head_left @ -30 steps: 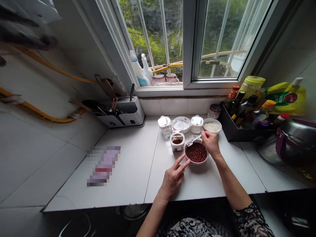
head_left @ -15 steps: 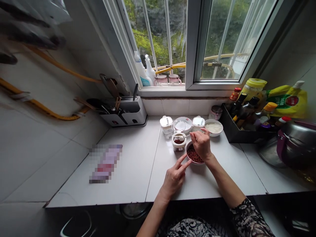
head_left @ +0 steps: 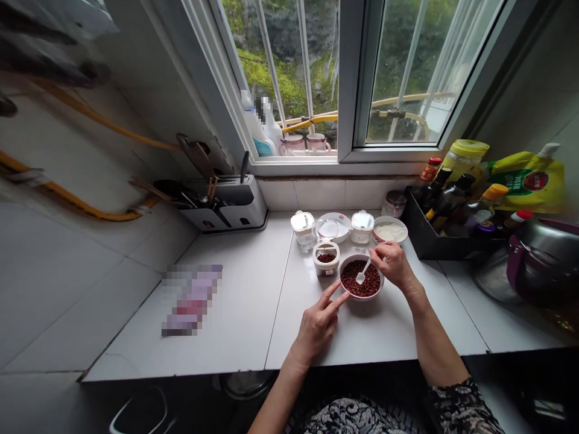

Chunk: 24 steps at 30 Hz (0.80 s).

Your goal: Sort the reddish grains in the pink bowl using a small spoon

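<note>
A white bowl full of small dark red-brown grains, perhaps peppercorns, stands on the counter. My right hand pinches the handle of a small white spoon, its scoop end down at the grains. My left hand has fingers stretched out, their tips touching the bowl's near left rim. Just left of the bowl is a white-rimmed clear jar with its top open and some of the same grains inside.
Behind stand two lidded jars, a white oval dish and a bowl of white contents. A dark box of bottles and a metal pot are at right, a utensil holder at back left.
My right hand has moved right with the spoon, from above the open jar back to the bowl. The spoon's scoop is now at the grains. My left hand stays at the rim.
</note>
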{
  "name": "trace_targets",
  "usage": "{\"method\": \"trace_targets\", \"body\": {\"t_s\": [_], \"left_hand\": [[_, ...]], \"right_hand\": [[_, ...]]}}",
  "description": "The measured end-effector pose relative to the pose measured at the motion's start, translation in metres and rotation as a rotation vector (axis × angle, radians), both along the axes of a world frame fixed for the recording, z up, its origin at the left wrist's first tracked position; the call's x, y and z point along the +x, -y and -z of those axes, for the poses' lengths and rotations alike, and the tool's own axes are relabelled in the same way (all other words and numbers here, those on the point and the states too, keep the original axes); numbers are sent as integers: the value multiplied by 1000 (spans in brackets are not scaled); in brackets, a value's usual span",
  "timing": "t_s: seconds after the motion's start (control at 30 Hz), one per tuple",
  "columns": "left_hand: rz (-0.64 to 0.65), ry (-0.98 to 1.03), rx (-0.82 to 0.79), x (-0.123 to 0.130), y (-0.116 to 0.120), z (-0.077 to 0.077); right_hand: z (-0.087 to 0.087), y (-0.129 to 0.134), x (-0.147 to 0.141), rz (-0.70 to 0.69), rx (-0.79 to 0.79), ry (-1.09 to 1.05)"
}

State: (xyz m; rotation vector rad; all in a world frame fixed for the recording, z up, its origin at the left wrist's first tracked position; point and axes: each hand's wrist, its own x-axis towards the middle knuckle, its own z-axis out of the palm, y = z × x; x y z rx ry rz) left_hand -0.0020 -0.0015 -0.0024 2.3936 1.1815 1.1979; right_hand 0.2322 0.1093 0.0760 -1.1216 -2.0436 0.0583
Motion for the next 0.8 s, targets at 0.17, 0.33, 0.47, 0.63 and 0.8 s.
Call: {"method": "trace_targets", "body": {"t_s": [0.17, 0.33, 0.47, 0.63, 0.8], "left_hand": [[9, -8, -11, -1, 0, 2], [6, -7, -14, -1, 1, 3], [0, -6, -22, -1, 1, 2], [-4, -5, -44, -1, 2, 3], [1, -3, -34, -1, 1, 4]], "right_hand": [[9, 3, -13, -49, -72, 65], [13, 3, -15, -6, -78, 42], [10, 4, -12, 26, -67, 7], [10, 3, -13, 51, -55, 17], [13, 2, -13, 67, -49, 28]]}}
